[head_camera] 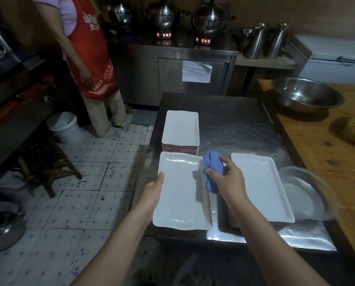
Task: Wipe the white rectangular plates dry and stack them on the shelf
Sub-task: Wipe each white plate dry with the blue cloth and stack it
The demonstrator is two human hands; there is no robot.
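Lower centre of frame: left hand [154,186] pinching the left long rim of the near plate [180,195], thumb on top, long axis running away from the viewer. Just right: right hand [228,178], grip closed round a bunched blue cloth [212,172] at the plate's right rim, wrist bent inward. Further right, second plate [259,186] flat on the worktop [234,124]. Beyond, stack of plates [180,129].
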